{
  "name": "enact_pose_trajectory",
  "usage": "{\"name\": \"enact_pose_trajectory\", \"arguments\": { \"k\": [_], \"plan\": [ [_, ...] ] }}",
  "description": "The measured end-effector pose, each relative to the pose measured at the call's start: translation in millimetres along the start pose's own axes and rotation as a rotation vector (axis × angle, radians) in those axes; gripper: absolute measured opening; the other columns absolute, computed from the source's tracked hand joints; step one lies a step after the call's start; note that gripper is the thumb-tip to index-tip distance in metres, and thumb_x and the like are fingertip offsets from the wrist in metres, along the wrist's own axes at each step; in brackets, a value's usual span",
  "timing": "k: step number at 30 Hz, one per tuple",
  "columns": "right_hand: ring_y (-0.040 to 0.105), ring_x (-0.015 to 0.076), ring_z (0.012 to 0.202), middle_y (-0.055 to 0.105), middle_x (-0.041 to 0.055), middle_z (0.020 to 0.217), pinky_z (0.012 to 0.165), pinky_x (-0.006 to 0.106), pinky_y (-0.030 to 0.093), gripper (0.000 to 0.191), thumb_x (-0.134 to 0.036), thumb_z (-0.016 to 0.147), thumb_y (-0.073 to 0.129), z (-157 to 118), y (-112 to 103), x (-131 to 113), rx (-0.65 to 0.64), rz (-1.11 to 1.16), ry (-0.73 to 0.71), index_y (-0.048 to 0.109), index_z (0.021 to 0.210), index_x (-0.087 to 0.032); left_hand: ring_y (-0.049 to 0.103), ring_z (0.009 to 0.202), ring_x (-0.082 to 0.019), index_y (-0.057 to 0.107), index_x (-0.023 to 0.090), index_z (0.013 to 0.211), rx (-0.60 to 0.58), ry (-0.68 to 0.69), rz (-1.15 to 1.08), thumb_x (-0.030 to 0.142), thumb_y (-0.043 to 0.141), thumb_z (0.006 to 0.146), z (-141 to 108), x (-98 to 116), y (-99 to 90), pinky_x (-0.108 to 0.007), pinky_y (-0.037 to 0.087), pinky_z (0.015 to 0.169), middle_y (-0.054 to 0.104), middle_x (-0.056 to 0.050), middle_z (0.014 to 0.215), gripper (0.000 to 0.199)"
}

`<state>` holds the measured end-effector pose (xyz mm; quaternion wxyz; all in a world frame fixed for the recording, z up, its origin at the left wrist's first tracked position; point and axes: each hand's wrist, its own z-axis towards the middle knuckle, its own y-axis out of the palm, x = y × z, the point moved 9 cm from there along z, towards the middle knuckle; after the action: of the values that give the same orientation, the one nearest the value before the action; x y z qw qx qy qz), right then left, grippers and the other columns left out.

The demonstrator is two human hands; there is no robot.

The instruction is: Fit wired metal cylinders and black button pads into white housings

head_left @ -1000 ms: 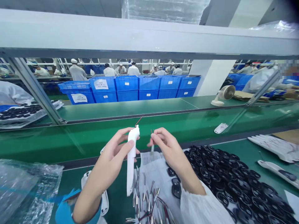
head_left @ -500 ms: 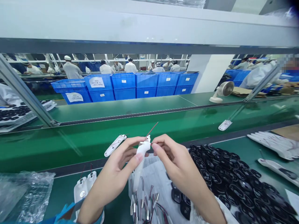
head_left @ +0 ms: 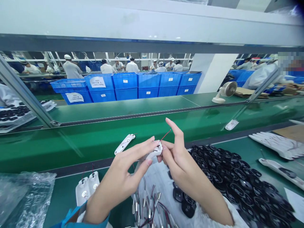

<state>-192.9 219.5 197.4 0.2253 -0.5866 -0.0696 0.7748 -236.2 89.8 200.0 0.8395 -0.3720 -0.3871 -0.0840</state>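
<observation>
A white plastic housing is held between my hands, with a thin red wire rising from its top end. Most of its body is hidden by my fingers. My left hand grips it from the lower left, and my right hand presses against it with the index finger raised and apart. Below them, a bunch of small metal parts with coloured wires lies on a white sheet. A matching white part rests on the green belt beyond my left hand.
Black oval pieces lie heaped to the right. Two white housings and a plastic bag lie at lower left. Beyond the green conveyor stand a small fan, stacked blue crates and co-workers in white.
The housing has tipped from nearly upright to a short, angled view between my hands. My right index finger has lifted off it, and the view has shifted slightly.
</observation>
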Motion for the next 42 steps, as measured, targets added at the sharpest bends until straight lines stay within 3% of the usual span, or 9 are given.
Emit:
{"name": "enact_pose_trajectory", "arguments": {
  "k": [7, 13, 18, 20, 23, 30, 34, 38, 42],
  "plan": [
    [0.052, 0.0129, 0.057, 0.068, 0.0044, 0.110, 0.056, 0.028, 0.051, 0.075, -0.026, 0.105, 0.042, -3, -2, 12, -0.033, 0.138, 0.107, 0.000, 0.166, -0.038, 0.054, 0.141, -0.020, 0.066, 0.030, 0.137, 0.070, 0.055, -0.034, 0.021, 0.062, 0.101, 6, 9, -0.6, -0.035, 0.045, 0.119, 0.062, 0.002, 0.147, 0.037],
    [0.055, 0.0106, 0.058, 0.063, 0.0050, 0.123, 0.060, 0.028, 0.055, 0.090, -0.015, 0.095, 0.052, -6, -14, 9, 0.011, 0.191, 0.108, 0.001, 0.165, -0.043, 0.071, 0.108, -0.017, 0.067, 0.027, 0.134, -0.017, 0.067, -0.128, 0.009, 0.063, 0.092, 7, 16, 7.7, -0.025, 0.059, 0.080, 0.071, 0.001, 0.134, 0.046],
    [0.065, 0.0119, 0.067, 0.059, 0.0047, 0.138, 0.066, 0.031, 0.061, 0.092, -0.027, 0.096, 0.064, -7, -21, 11, -0.033, 0.272, 0.139, 0.005, 0.163, -0.049, 0.071, 0.108, -0.019, 0.071, 0.025, 0.130, 0.079, 0.000, -0.158, 0.012, 0.066, 0.090, 5, 9, -2.0, -0.025, 0.060, 0.081, 0.073, 0.001, 0.131, 0.042],
    [0.071, 0.0161, 0.076, 0.069, 0.0065, 0.126, 0.073, 0.034, 0.064, 0.075, -0.034, 0.093, 0.070, -5, -22, 17, -0.074, 0.242, 0.187, 0.034, 0.159, -0.038, 0.070, 0.111, -0.020, 0.072, 0.027, 0.130, 0.144, -0.046, -0.181, 0.015, 0.067, 0.093, 3, 2, -10.4, -0.025, 0.060, 0.084, 0.072, 0.002, 0.133, 0.040],
    [0.074, 0.0206, 0.078, 0.076, 0.0055, 0.089, 0.075, 0.034, 0.064, 0.027, -0.039, 0.090, 0.074, -2, -23, 23, -0.107, 0.205, 0.244, 0.075, 0.111, -0.023, 0.071, 0.111, -0.021, 0.072, 0.032, 0.132, 0.161, -0.097, -0.227, 0.022, 0.068, 0.096, 2, -6, -14.9, -0.027, 0.061, 0.086, 0.071, 0.002, 0.135, 0.037],
    [0.072, 0.0195, 0.094, 0.072, 0.0040, 0.101, 0.083, 0.032, 0.064, 0.009, -0.029, 0.082, 0.083, -1, -31, 4, 0.160, 0.304, 0.043, 0.079, 0.088, -0.025, 0.068, 0.118, -0.024, 0.067, 0.032, 0.139, 0.098, -0.125, -0.284, 0.031, 0.063, 0.102, 5, -6, 0.3, -0.032, 0.059, 0.093, 0.064, 0.000, 0.144, 0.037],
    [0.073, 0.0203, 0.091, 0.071, 0.0041, 0.099, 0.082, 0.033, 0.064, 0.013, -0.033, 0.082, 0.083, 0, -35, 4, 0.135, 0.287, 0.028, 0.077, 0.090, -0.025, 0.069, 0.117, -0.024, 0.067, 0.032, 0.137, 0.096, -0.134, -0.294, 0.033, 0.065, 0.101, 5, -8, 3.5, -0.033, 0.059, 0.096, 0.066, 0.001, 0.142, 0.036],
    [0.074, 0.0222, 0.092, 0.075, 0.0058, 0.112, 0.086, 0.037, 0.060, 0.030, -0.042, 0.090, 0.074, 11, -49, 59, 0.022, -0.102, 0.245, 0.071, 0.115, -0.026, 0.069, 0.118, -0.024, 0.073, 0.031, 0.130, 0.138, -0.136, -0.284, 0.033, 0.069, 0.098, 4, -9, -2.3, -0.035, 0.057, 0.103, 0.069, 0.001, 0.138, 0.032],
    [0.072, 0.0238, 0.090, 0.075, 0.0105, 0.104, 0.085, 0.036, 0.055, 0.021, -0.014, 0.082, 0.078, 13, -60, 158, -0.074, -0.576, 0.581, 0.073, 0.102, -0.018, 0.072, 0.108, -0.023, 0.073, 0.031, 0.131, 0.147, -0.178, -0.301, 0.035, 0.071, 0.097, 3, -14, -4.2, -0.034, 0.061, 0.097, 0.069, 0.001, 0.138, 0.034]
  ]
}}
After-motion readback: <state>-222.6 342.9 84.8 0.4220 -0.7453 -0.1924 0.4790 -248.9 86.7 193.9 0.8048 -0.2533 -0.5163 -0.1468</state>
